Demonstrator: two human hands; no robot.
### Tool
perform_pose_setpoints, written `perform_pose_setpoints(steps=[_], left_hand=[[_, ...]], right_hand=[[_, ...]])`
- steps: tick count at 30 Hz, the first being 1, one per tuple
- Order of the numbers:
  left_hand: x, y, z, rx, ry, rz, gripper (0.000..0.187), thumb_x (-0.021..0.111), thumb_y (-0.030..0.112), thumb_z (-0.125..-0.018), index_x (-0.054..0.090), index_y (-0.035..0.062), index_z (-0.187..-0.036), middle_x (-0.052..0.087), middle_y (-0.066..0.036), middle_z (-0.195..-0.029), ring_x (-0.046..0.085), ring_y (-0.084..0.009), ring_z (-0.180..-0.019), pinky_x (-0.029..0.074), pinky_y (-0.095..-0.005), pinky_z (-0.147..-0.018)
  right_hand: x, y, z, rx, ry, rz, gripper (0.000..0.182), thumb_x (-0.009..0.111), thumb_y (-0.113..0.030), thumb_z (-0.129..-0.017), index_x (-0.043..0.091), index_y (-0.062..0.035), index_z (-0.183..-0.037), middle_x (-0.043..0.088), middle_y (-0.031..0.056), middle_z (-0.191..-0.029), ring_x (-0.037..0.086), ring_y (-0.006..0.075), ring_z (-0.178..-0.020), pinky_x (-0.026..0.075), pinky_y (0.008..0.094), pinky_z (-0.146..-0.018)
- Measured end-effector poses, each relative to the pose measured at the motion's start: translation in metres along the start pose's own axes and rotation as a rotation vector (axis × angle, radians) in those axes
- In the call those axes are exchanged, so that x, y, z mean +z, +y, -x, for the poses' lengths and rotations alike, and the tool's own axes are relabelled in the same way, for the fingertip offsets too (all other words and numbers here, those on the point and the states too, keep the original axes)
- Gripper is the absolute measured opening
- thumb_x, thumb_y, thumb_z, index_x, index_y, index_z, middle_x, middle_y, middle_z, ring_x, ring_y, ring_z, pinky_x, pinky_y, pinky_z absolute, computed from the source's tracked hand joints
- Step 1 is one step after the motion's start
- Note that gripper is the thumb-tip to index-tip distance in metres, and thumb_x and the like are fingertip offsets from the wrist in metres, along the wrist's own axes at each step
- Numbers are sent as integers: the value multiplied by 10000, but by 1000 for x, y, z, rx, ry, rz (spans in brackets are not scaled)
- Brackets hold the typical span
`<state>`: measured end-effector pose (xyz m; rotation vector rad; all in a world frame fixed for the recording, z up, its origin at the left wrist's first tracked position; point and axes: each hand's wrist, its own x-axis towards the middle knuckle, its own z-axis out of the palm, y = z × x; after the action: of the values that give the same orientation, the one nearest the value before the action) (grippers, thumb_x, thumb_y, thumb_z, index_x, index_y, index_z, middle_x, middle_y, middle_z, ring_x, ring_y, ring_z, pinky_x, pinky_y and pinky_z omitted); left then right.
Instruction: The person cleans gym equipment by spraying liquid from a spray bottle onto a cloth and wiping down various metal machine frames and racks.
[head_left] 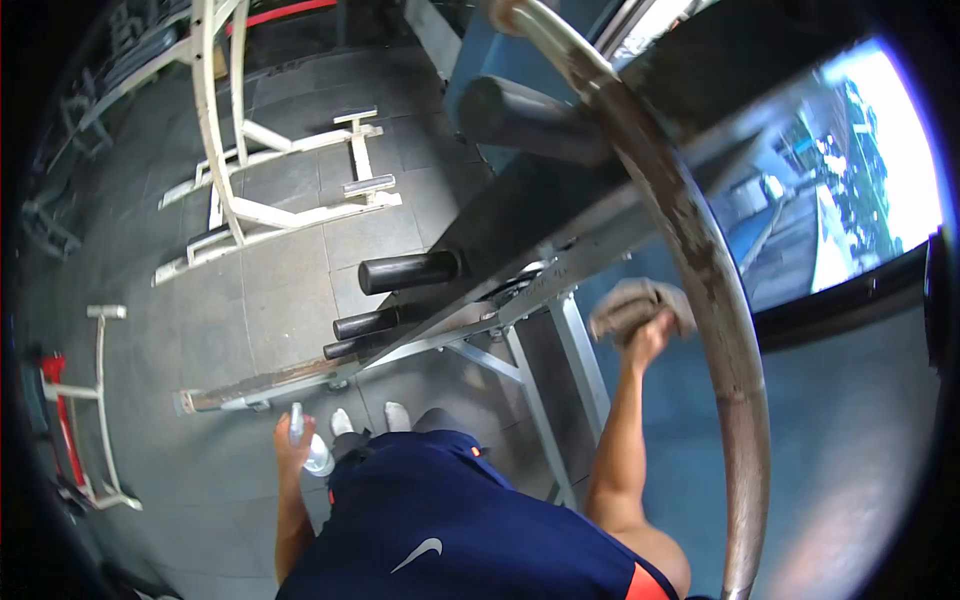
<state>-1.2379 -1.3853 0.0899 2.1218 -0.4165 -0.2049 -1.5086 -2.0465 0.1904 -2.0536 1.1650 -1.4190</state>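
Observation:
My left hand (290,446) hangs low beside my body, its fingers wrapped round a clear spray bottle (318,458) with a pale trigger head. In my right hand (651,338) is a crumpled grey-brown cloth (632,306), raised out to the right near a worn curved metal bar (690,225). The bar's dark coating is scuffed, and it sweeps down close in front of the camera. Between my hands runs a tilted gym machine frame (555,285) with black padded rollers (408,272) sticking out to the left.
A white metal rack (225,190) stands on the grey tiled floor (285,290) at upper left. Farther left is a red and white stand (98,400). A blue wall (680,440) lies on the right, below a bright window (860,170). My feet (397,416) are behind the frame's lower end.

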Motion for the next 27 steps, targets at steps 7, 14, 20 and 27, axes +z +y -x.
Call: perform_pose_setpoints(steps=[7,14,20,27], left_hand=[[-14,1,28,20,106,-89,197,750,207,-833,655,36,-811,614,-125,-752,625,-336,-681,482,-436,-629],[-9,1,47,257,279,-47,166,777,99,-784,624,38,-810,613,-125,-757,624,-337,-682,480,-422,-628],[-23,19,35,33,-62,-93,171,772,122,-791,630,30,-814,616,-121,-761,629,-310,-679,477,-403,-621],[-14,4,14,3,-231,-68,199,755,185,-817,638,25,-828,608,-127,-780,627,-308,-706,477,-401,-648]], right_hand=[[5,-18,99,-84,-685,871,771,760,-295,-818,373,-160,-1471,502,199,-1385,586,380,-1159,458,506,-985],[138,31,53,122,-699,834,949,811,-436,-755,289,-123,-1483,549,208,-1232,629,378,-1044,528,502,-858],[87,8,88,-15,-629,892,977,771,-522,-762,276,-147,-1517,513,222,-1319,607,398,-1045,526,507,-853],[-45,5,159,62,-640,1115,1011,715,-598,-780,221,-200,-1568,232,274,-1562,405,455,-1315,398,571,-1009]])
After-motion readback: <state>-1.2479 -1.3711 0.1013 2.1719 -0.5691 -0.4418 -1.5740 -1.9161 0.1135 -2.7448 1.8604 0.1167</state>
